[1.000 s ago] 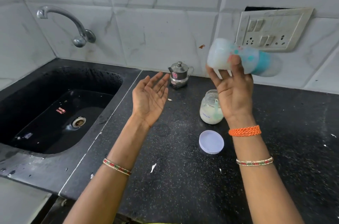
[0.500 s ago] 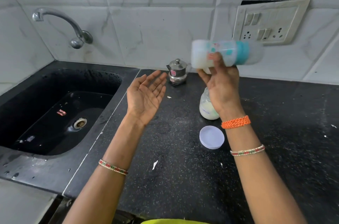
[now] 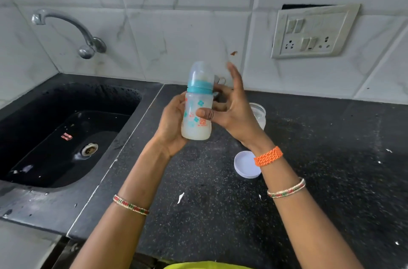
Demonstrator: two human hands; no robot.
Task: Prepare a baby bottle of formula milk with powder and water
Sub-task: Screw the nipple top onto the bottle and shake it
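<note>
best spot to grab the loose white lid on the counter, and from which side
Pinch the white lid by its raised rim, coming straight down from above: it lies flat and shallow on the counter, so its sides give little purchase. The right forearm covers its right edge.

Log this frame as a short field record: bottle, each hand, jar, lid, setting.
bottle: baby bottle, upright, teal collar, clear cap on, milky liquid inside
left hand: left hand holds the bottle's lower body
right hand: right hand, thumb on the bottle, index finger raised
jar: powder jar, open, behind right hand
lid: white lid on black counter
setting: sink at left
</note>
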